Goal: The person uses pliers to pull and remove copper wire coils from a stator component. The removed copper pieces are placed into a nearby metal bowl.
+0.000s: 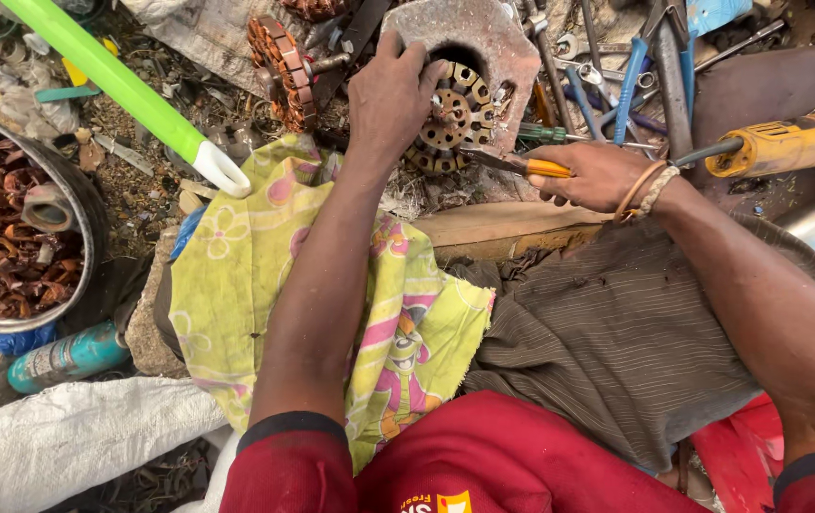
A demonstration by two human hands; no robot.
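My left hand grips the near left side of a round motor stator with copper-coloured winding slots, which rests against a rusty metal housing. My right hand is closed on orange-handled pliers. Their jaws point left and touch the stator's lower right edge. A string and bangle circle my right wrist. Both forearms reach out over a yellow-green printed cloth on my lap.
A metal bowl of scrap copper wire sits left. A green and white tube slants across the top left. Blue-handled tools, spanners and a yellow power tool lie right. A teal spray can lies lower left.
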